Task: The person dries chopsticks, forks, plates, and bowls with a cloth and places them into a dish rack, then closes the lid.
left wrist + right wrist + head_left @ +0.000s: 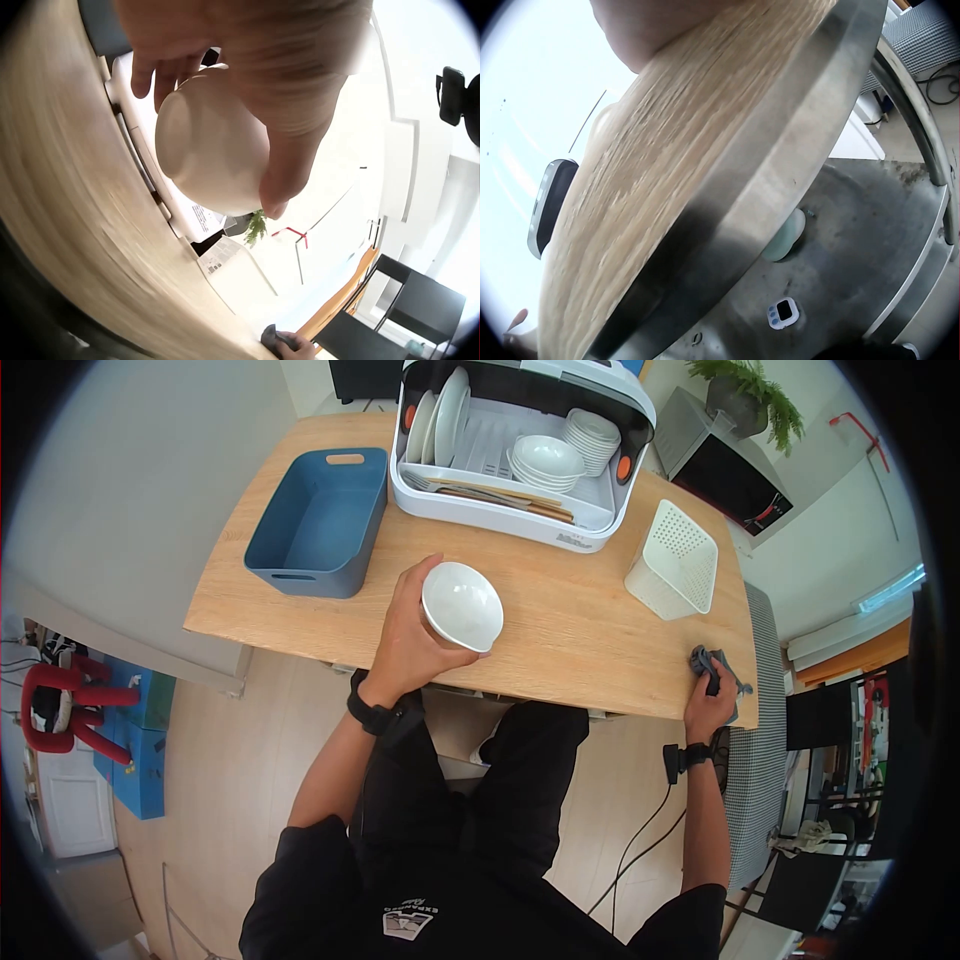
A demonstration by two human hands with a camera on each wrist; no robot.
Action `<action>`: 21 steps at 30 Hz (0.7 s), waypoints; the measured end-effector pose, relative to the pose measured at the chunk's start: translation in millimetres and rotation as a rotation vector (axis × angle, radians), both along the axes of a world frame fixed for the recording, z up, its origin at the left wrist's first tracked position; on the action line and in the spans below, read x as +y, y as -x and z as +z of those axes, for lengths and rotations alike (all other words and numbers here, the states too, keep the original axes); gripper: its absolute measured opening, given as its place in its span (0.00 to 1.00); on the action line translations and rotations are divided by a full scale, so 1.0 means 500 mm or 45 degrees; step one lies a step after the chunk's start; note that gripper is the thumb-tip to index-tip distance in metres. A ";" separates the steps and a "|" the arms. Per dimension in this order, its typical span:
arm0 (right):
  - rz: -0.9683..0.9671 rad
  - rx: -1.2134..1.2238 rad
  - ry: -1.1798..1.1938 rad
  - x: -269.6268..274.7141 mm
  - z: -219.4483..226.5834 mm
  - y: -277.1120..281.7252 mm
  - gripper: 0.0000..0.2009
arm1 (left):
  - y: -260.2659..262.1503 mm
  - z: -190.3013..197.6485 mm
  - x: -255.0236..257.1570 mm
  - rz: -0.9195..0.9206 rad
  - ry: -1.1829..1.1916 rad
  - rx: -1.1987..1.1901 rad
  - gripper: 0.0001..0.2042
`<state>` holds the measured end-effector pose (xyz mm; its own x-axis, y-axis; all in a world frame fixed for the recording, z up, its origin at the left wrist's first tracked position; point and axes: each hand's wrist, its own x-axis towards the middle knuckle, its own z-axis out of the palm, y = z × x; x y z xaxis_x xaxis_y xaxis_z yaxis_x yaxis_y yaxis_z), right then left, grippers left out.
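Note:
My left hand point(408, 638) holds a white bowl point(462, 606) above the table near its front edge, with the thumb on the near side and the fingers round the far side. In the left wrist view the bowl point(206, 146) shows its outer wall and foot, tilted. At the right front corner of the table my right hand point(708, 708) grips a bunched dark grey cloth point(703, 658), part of which spreads on the tabletop. The right wrist view shows only a blurred piece of that hand point(649, 30); the cloth is out of sight there.
A blue basket point(318, 510) stands on the table point(560, 630) at left. At the back, a white dish rack point(500, 520) holds plates point(452, 420), stacked bowls point(548, 460) and cutlery point(500, 495). A white perforated basket point(672, 565) is at right, with a microwave point(725, 470) beyond.

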<state>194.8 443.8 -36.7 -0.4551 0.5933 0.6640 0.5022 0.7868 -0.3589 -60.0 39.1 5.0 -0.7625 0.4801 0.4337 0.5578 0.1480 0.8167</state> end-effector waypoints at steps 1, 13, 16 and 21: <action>-0.002 0.001 -0.015 0.004 0.001 0.004 0.13 | -0.007 -0.011 0.009 -0.006 -0.175 -0.090 0.56; 0.073 0.001 0.298 0.037 0.014 -0.018 0.14 | -0.051 -0.057 0.065 -0.103 -0.354 -0.132 0.59; 0.218 0.079 0.447 0.022 0.035 -0.010 0.12 | -0.052 -0.051 0.063 -0.080 -0.340 -0.122 0.59; 0.649 0.085 0.388 -0.128 0.094 0.065 0.13 | -0.054 -0.034 0.056 -0.117 -0.197 -0.078 0.55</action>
